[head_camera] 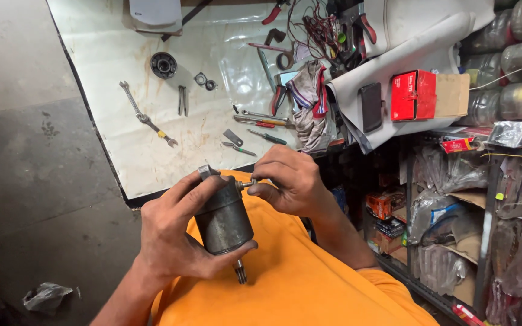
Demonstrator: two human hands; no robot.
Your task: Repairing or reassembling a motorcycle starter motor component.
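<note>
My left hand [173, 232] wraps around a dark grey cylindrical motor body [225, 220], held upright over my orange-clad lap. A toothed shaft end [240, 271] sticks out below it. My right hand [291, 181] pinches a small threaded stud or nut [247, 183] at the motor's top edge, fingertips closed on it. A metal lug [206, 171] projects from the top, next to my left index finger.
A white sheet [122, 54] on the floor carries wrenches [146, 118], screwdrivers [261, 121], pliers [273, 12], a round bearing part [164, 64], a rag [309, 96] and wires. A red box [414, 95] and a phone [370, 105] lie on the right, with shelves of bagged parts [454, 181] beyond.
</note>
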